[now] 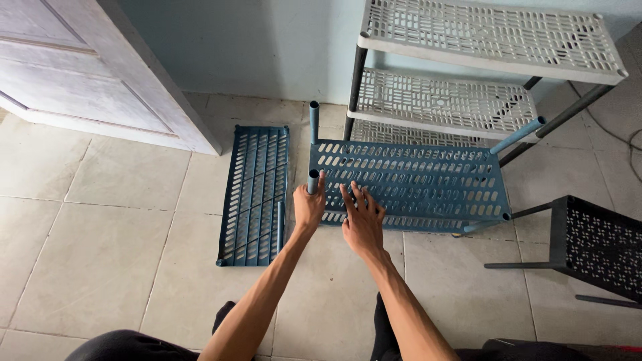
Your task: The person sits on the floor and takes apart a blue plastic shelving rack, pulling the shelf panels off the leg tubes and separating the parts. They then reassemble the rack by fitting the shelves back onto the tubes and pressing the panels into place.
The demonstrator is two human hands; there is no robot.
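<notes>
Plastic, slotted and blue, makes up the shelf panel (pixel 414 184) that both hands work on; it lies flat on the tiled floor (pixel 107 247), just in front of a white shelf rack (pixel 468 100). The left hand (pixel 309 206) is closed around the short blue post (pixel 313 182) standing at the panel's near corner, fingers wrapped about the tube just below its open top. The right hand (pixel 363 220) rests just beside that grip, palm down and fingers spread on the panel's front edge, pinning rather than clasping. The panel looks light and fairly stiff, though its thin ribs would likely flex if lifted from one corner alone. The posts probably sit in the corner sockets by friction, so a pull on one could slip it free. The solid rim close to the held post seems the surer hold. A second blue panel (pixel 256 194) lies to the left of the grip, apart from it.
</notes>
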